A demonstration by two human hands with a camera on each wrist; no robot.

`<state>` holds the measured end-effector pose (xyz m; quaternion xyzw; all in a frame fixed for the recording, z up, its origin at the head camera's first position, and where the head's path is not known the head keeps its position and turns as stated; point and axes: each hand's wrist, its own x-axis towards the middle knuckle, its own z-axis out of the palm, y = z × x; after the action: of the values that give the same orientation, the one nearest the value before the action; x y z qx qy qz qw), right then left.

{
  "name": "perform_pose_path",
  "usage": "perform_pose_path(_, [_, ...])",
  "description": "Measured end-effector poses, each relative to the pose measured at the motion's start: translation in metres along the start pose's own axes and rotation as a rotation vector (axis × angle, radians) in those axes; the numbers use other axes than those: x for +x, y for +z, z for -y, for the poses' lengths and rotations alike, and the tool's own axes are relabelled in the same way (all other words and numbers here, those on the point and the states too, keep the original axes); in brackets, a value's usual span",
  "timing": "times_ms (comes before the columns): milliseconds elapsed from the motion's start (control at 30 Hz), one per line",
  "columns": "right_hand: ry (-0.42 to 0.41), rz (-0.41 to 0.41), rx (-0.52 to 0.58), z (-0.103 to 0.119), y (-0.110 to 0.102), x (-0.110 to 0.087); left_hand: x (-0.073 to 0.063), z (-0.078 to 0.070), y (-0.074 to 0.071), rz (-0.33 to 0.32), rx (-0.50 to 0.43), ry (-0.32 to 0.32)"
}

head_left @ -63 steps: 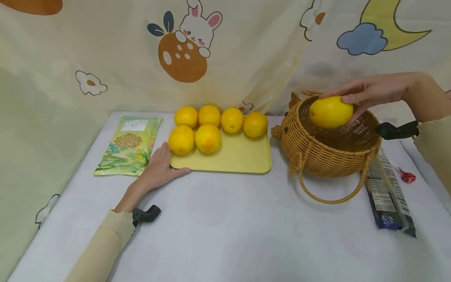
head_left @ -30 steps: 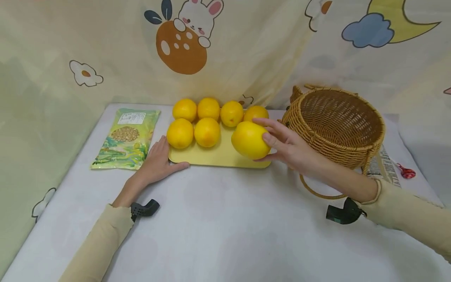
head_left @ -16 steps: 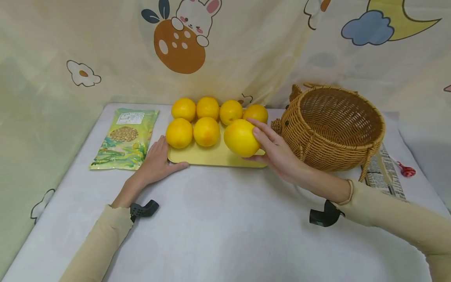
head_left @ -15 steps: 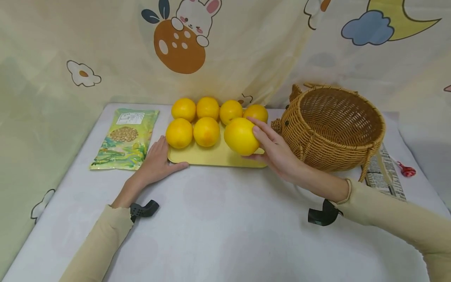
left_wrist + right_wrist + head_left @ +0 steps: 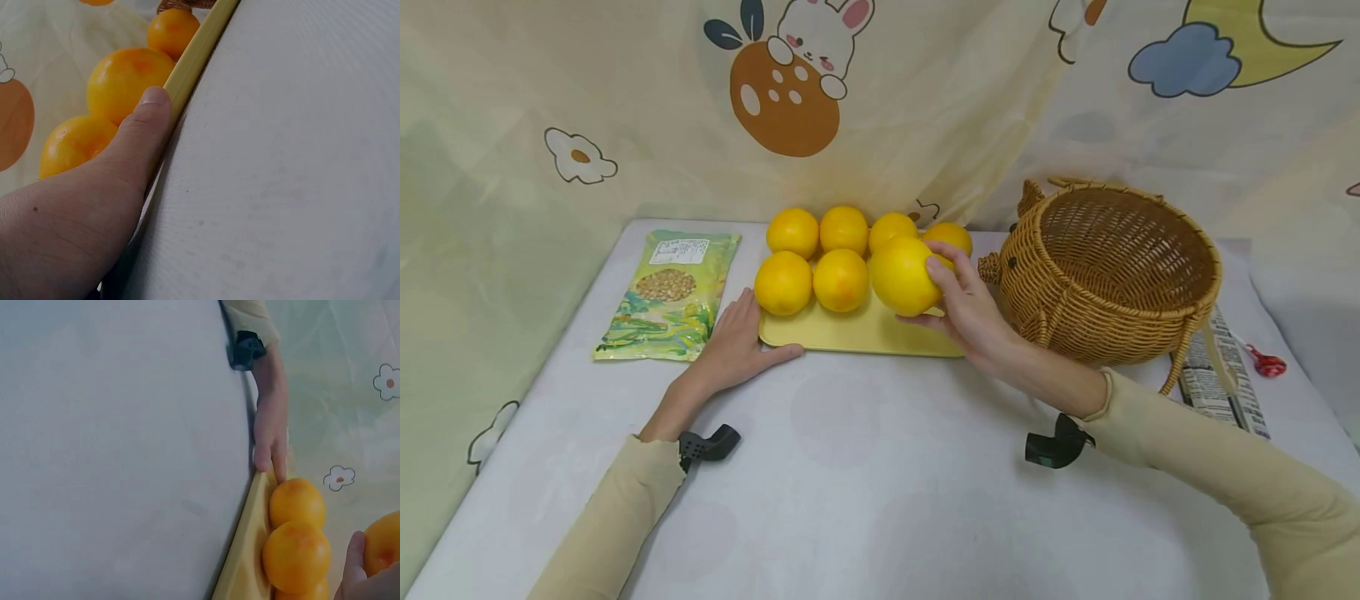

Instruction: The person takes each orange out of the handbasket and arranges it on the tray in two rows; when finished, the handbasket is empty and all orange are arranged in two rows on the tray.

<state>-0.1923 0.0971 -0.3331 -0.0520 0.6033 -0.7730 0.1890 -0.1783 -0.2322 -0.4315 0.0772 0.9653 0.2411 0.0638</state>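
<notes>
My right hand point(image 5: 973, 312) grips a yellow-orange orange point(image 5: 904, 277), with the thumb and fingers around its right side. In the right wrist view the held orange point(image 5: 382, 545) appears at the lower right, apart from the others. It is above the yellow tray point(image 5: 850, 333), to the right of the front two oranges. Several oranges point(image 5: 841, 280) sit on the tray in two rows. My left hand point(image 5: 733, 350) rests at the tray's front left corner, fingers extended along its edge and thumb spread. In the left wrist view the thumb point(image 5: 147, 125) touches the tray rim point(image 5: 194, 56).
A wicker pig-shaped basket point(image 5: 1075, 325) stands right of the tray, its visible inside bare. Behind its handle lies a printed packet point(image 5: 1221, 375), with a small red item point(image 5: 1268, 364) beside it. A green bag with a picture of grains point(image 5: 666, 296) lies at the left. A printed curtain hangs behind.
My right hand has carried the orange from over the basket leftward to above the tray, lately a little further left and back. The left hand has stayed at the tray's corner.
</notes>
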Motion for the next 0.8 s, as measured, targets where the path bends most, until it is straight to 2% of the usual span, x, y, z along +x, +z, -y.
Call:
perform_pose_path(267, [0.049,-0.026,0.035,-0.005,0.005,0.005,0.000,-0.001,-0.001,0.006,-0.003,-0.005])
perform_pose_path(600, [-0.026,-0.099,0.078,-0.004,0.006,0.020,-0.002,-0.001,-0.003,0.003,0.000,-0.009])
perform_pose_path(800, [-0.033,-0.158,0.084,-0.011,0.002,0.027,-0.002,-0.003,-0.001,0.006,0.003,-0.001])
